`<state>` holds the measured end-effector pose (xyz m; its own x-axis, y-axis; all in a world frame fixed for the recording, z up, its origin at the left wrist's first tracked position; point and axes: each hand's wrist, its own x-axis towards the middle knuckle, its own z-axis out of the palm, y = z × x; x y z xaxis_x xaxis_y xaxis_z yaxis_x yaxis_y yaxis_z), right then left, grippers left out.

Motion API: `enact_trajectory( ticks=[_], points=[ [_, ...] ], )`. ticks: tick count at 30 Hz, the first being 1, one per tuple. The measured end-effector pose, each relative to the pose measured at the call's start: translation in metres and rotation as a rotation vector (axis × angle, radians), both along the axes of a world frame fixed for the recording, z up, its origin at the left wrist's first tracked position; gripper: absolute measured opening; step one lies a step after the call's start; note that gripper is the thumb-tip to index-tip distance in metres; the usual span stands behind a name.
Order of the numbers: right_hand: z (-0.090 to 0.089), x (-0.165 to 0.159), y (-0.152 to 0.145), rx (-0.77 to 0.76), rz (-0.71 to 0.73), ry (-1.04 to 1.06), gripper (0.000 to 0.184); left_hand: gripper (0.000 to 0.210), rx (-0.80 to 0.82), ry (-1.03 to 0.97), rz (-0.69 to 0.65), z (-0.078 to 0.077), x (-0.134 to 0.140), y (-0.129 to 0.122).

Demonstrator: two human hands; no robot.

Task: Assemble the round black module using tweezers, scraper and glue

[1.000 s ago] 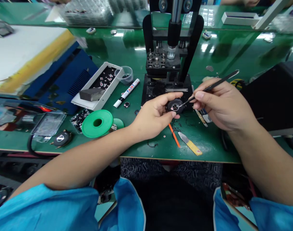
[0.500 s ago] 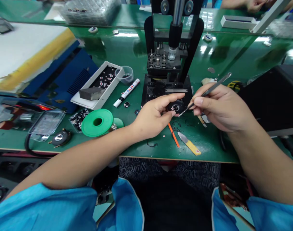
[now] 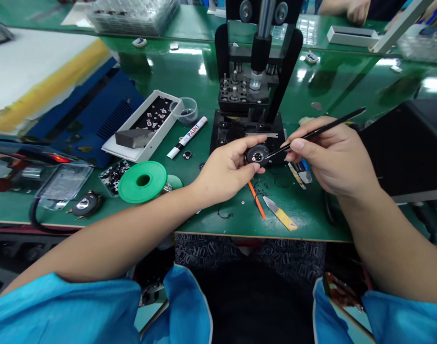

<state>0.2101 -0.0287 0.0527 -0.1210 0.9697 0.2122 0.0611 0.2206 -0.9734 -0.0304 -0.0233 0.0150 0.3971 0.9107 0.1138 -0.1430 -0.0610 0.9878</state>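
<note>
My left hand [image 3: 225, 169] is closed round a small round black part [image 3: 257, 155], its thumb below and its fingers above and behind. The part's face, with small metal dots at its centre, is turned up towards me. Pinched between the thumb and fingers of my right hand [image 3: 329, 155] is a pair of dark tweezers [image 3: 321, 128]. Their tip reaches the part's face near its right side; whether it touches cannot be made out. Behind both hands stands a black press [image 3: 244, 88].
Left of my hands lie a paint marker [image 3: 188, 137], a green spool [image 3: 142, 181] and a white tray [image 3: 161, 126] of small parts. A yellow-handled blade [image 3: 283, 217] and an orange stick [image 3: 256, 199] lie in front. A black box [image 3: 408, 148] stands right. A co-worker's hand [image 3: 358, 10] shows across the bench.
The tweezers have tilted flatter, and their tip has moved from the part's lower right edge onto its face. My left hand has tipped the part more towards me.
</note>
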Motion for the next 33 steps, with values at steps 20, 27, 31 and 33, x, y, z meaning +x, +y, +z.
enact_trajectory(
  ticks=[20,27,31,33],
  points=[
    [-0.008,-0.002,0.007,0.025,-0.016,0.097,0.033,0.053,-0.106,-0.085,-0.037,0.005,0.002,0.001],
    [-0.010,-0.004,0.005,0.030,-0.008,0.084,0.026,0.059,-0.017,-0.096,-0.064,0.000,0.002,0.000],
    [-0.010,-0.007,0.005,0.024,-0.022,0.108,0.027,0.055,0.021,-0.101,-0.079,-0.005,0.000,0.002],
    [-0.011,-0.008,0.006,0.017,-0.023,0.124,0.028,0.053,0.046,-0.114,-0.093,-0.007,0.000,0.003]
  ],
)
